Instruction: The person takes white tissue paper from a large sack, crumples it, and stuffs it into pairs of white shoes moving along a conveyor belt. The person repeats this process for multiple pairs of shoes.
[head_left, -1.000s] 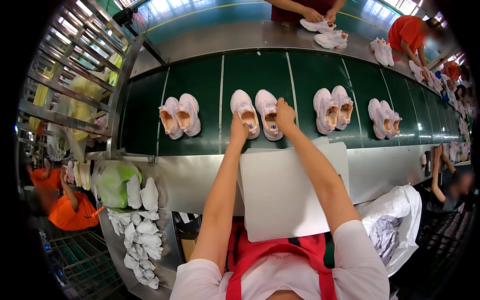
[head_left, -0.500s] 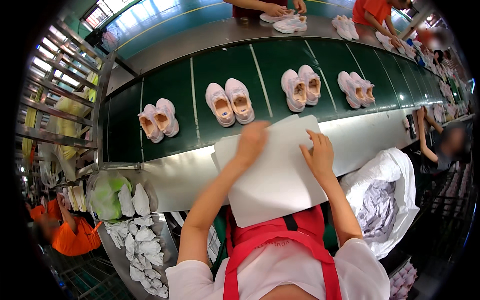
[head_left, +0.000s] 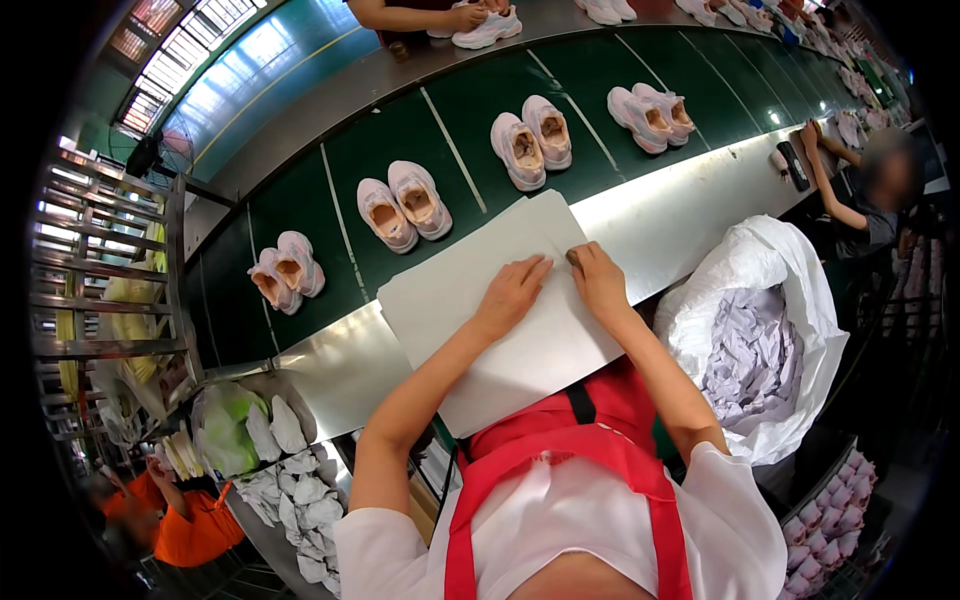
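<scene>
A stack of large white paper sheets (head_left: 480, 350) lies across the metal edge and my red apron in front of me. My left hand (head_left: 515, 292) rests flat on the top sheet, fingers stretched out. Just to its right, my right hand (head_left: 601, 282) is closed over the paper's right side; a small dark object (head_left: 573, 257) shows at its fingertips, too small to name. Beyond the paper, pairs of pale pink sneakers stand on the green conveyor belt (head_left: 465, 125); the nearest pair (head_left: 405, 207) is just past the sheets' far left edge.
To the right stands a white sack (head_left: 690, 290) of crumpled paper (head_left: 755, 355). Wads of white paper (head_left: 305, 505) fill a metal tray at lower left, beside a green plastic bag (head_left: 228, 432). A metal rack (head_left: 110, 300) rises at left. Other people work around the belt.
My left hand has come down flat on the paper, and my right hand has closed and moved in beside it. The view has turned, so the belt and shoes appear shifted left and tilted.
</scene>
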